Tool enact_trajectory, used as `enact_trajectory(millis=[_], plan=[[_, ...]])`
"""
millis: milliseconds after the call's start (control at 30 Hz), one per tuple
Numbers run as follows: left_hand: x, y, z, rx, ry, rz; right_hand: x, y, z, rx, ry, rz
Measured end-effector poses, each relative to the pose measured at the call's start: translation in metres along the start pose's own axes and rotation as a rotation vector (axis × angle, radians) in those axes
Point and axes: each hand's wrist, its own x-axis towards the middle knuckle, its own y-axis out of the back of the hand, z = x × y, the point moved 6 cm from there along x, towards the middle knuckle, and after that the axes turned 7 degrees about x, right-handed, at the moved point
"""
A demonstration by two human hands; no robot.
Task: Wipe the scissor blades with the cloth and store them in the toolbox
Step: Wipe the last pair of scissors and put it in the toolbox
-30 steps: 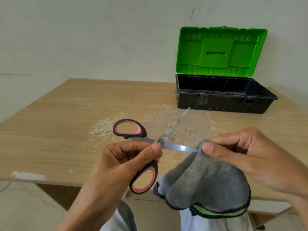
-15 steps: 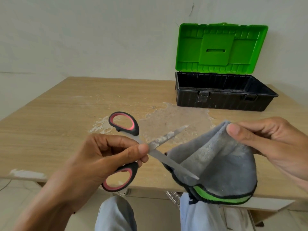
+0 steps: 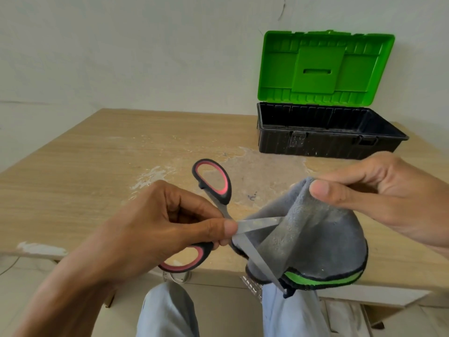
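My left hand (image 3: 170,224) pinches the scissors (image 3: 220,205) at the pivot, above the table's near edge. Their handles are black with pink lining and the blades are spread open. One blade points right into a fold of the grey cloth (image 3: 315,239); the other slants down across the cloth's front. The cloth has a black and green hem and hangs from my right hand (image 3: 379,198), which pinches its top between thumb and fingers. The toolbox (image 3: 323,142), black with a raised green lid, stands open at the table's back right.
The wooden table (image 3: 85,171) has white, scuffed patches in the middle. A pale wall runs behind it. My knees in light trousers (image 3: 170,312) show below the near edge.
The scissors have turned clockwise, so the upper blade now goes into the cloth's fold. Earlier my right hand gripped one blade through the cloth, then let it go and lifted the cloth.
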Motion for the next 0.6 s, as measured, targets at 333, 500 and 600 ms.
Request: enact_trajectory(millis=[333,500,600], plan=[[0.007,-0.004,0.014,0.068,-0.053,-0.023,0.023,-0.045,-0.008,-0.09,-0.006,-0.129],[0.006,0.0,0.002,0.061,-0.021,0.001,0.015,-0.054,0.002,-0.191,-0.095,-0.251],[0.007,-0.004,0.001,0.062,-0.018,-0.003,0.014,-0.05,0.007,-0.159,-0.077,-0.178]])
